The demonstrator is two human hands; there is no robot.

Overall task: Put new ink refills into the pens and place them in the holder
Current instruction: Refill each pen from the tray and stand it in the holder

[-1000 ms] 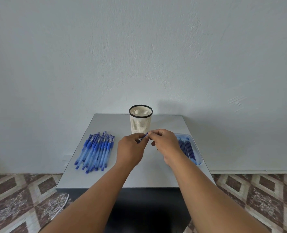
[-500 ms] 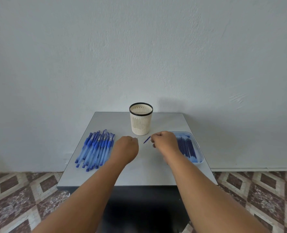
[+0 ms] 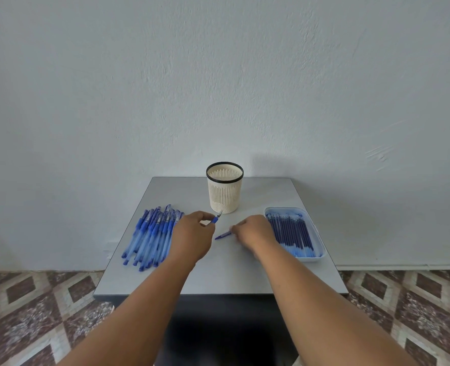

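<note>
Apart now, left hand (image 3: 192, 237) grips pen (image 3: 216, 218), right hand (image 3: 252, 231) refill (image 3: 223, 235).

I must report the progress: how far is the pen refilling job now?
Done: nothing shows; the holder looks empty. In hand: the left hand holds a pen tip piece, and the right hand holds a refill. Left: the pile of pens and the tray of refills.

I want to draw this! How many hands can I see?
2. The left hand holds a pen near the cup; the right hand pinches a refill beside the tray.
</note>
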